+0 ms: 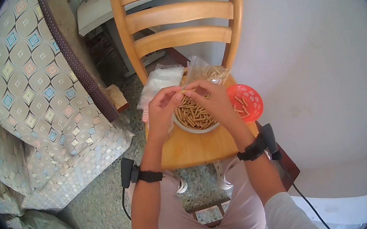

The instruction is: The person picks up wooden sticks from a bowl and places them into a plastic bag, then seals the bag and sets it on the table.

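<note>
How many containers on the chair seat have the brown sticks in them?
3. A white bowl under the left hand and right hand pinching a stick, a red basket to its right, a clear plastic bag behind the bowl. The hands may hide more.

Your left hand [162, 108] and right hand [213, 99] raised side by side, fingers curled, thumb and forefinger tips of both pinched and meeting in the middle, both forearms reaching forward, wrists angled slightly inward
</note>
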